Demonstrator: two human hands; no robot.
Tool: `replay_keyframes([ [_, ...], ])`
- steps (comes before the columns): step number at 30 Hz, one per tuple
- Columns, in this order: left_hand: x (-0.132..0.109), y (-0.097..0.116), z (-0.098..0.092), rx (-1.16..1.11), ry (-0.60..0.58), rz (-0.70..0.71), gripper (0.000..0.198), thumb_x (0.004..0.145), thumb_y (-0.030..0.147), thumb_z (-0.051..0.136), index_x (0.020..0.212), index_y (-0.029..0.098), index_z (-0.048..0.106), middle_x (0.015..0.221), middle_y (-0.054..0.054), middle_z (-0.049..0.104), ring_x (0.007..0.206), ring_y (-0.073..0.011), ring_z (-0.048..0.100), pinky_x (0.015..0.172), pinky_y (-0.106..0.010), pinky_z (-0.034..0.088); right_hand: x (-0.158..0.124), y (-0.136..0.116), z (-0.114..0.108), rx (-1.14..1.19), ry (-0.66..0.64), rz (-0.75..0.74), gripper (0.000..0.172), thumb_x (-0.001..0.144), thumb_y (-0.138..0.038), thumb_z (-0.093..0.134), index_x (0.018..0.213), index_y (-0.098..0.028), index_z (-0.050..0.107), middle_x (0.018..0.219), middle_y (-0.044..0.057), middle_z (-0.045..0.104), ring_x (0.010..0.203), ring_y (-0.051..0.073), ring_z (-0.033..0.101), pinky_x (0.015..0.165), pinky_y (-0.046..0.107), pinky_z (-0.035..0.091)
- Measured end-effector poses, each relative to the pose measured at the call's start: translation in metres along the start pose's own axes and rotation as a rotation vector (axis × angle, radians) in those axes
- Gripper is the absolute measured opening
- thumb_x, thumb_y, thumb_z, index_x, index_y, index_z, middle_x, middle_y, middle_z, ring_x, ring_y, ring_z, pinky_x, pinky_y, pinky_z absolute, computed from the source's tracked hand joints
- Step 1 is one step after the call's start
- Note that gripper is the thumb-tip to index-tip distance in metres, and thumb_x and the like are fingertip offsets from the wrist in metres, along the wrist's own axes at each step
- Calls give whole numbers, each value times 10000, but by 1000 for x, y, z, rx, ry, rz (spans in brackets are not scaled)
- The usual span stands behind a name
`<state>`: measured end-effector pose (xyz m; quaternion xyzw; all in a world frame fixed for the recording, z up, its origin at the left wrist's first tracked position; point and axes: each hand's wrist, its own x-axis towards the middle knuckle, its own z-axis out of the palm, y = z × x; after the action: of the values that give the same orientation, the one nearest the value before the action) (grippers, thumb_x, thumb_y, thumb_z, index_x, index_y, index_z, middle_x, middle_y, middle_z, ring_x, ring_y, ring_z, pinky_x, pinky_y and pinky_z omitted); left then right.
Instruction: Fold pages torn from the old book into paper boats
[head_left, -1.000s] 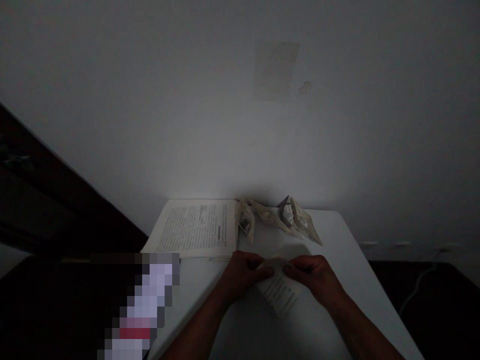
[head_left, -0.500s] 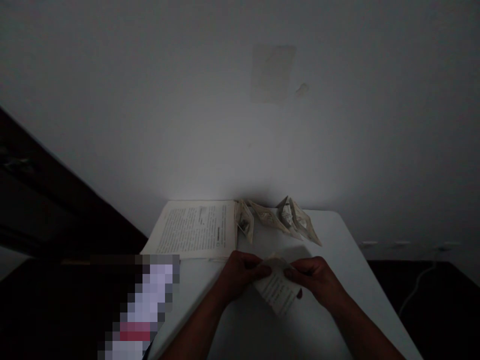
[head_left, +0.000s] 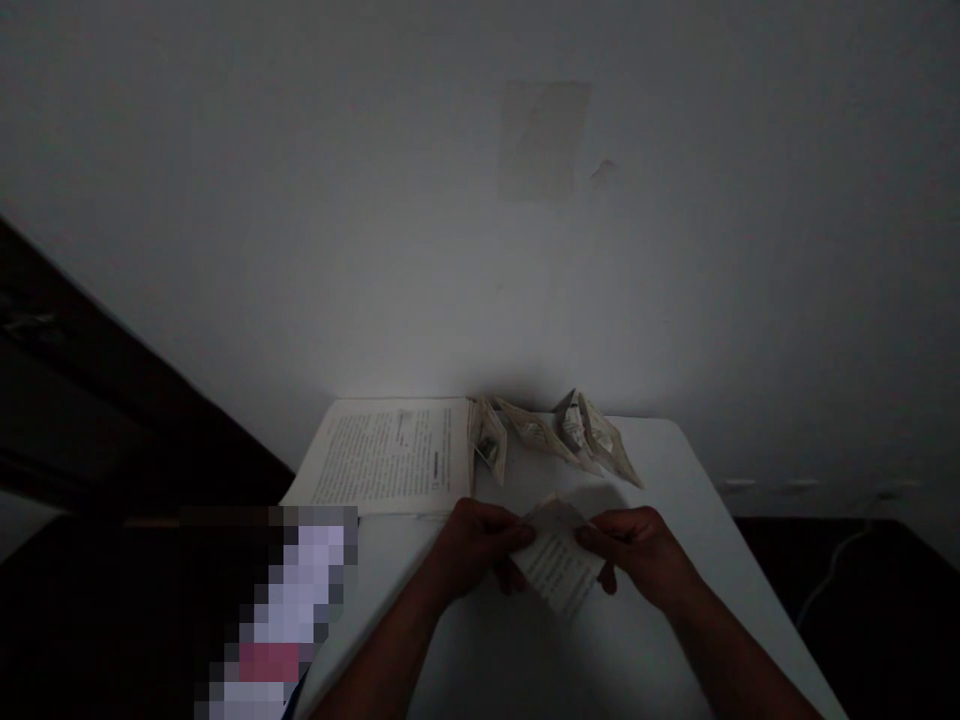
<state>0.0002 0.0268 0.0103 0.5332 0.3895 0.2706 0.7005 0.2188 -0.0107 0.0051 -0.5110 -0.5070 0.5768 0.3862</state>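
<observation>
Between my two hands is a folded piece of printed paper (head_left: 561, 562), roughly diamond-shaped, with one corner pointing down toward me. My left hand (head_left: 484, 545) pinches its left edge, thumb on top and fingers behind. On the opposite edge my right hand (head_left: 626, 550) has the same kind of pinch. Beyond the hands, several folded paper boats stand along the back of the table, among them a paper boat (head_left: 491, 450) beside the page stack and another paper boat (head_left: 611, 445) farther right. The far side of the held paper is hidden.
A stack of printed pages (head_left: 382, 460) lies at the back left of the white table (head_left: 667, 470), which meets the wall (head_left: 405, 250). A white cable (head_left: 829, 575) hangs at the right. A pixelated patch (head_left: 277, 610) covers something at the lower left.
The folded paper has tilted slightly and its lower corner has risen a little. Fingers of both hands now show below its side edges. The boats and page stack stay in place.
</observation>
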Motion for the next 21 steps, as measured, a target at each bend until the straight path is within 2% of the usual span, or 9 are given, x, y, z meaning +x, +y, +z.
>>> replay_keyframes([
  [6,-1,-1,-1,19,-48,-39,378,706,443,656,642,71,666,549,-66,644,412,-128,585,363,-193,442,-2,-3,-1,21,50,26,353,692,-449,681,557,-124,656,443,-5,584,319,83,494,315,183,372],
  [13,-3,3,0,-46,-40,-31,360,684,421,683,639,64,676,526,-68,639,391,-130,581,359,-198,452,1,1,1,76,-7,55,358,717,-450,665,622,-106,681,488,21,616,335,86,498,320,191,403],
  [14,-3,3,0,-49,-32,-34,360,680,420,687,636,63,675,514,-66,634,386,-129,577,355,-199,451,2,3,1,93,-16,46,348,718,-448,666,675,-104,690,505,21,621,345,93,510,327,199,415],
  [16,-2,1,-2,-61,-17,-31,358,684,418,687,642,63,673,511,-64,633,382,-130,575,351,-201,451,3,7,-1,135,-9,-5,358,717,-421,681,904,-117,685,525,-1,617,381,118,550,374,233,464],
  [18,-2,-1,-5,-76,-1,-17,350,701,410,677,658,63,673,533,-69,645,383,-128,576,355,-203,455,2,11,-4,186,54,-110,476,724,-377,691,1141,-174,586,572,-23,625,440,142,595,460,281,513],
  [19,-2,-1,-6,-84,9,-9,344,712,404,670,663,63,673,540,-72,649,382,-126,575,358,-204,457,0,12,-6,202,88,-171,502,735,-357,686,1193,-207,546,614,-21,640,476,149,614,503,300,525],
  [21,-2,-3,-9,-103,30,6,333,728,388,660,661,62,670,536,-72,648,375,-121,569,354,-202,453,-3,13,-10,159,114,-270,438,747,-325,678,1161,-230,573,682,4,673,543,165,638,559,321,534],
])
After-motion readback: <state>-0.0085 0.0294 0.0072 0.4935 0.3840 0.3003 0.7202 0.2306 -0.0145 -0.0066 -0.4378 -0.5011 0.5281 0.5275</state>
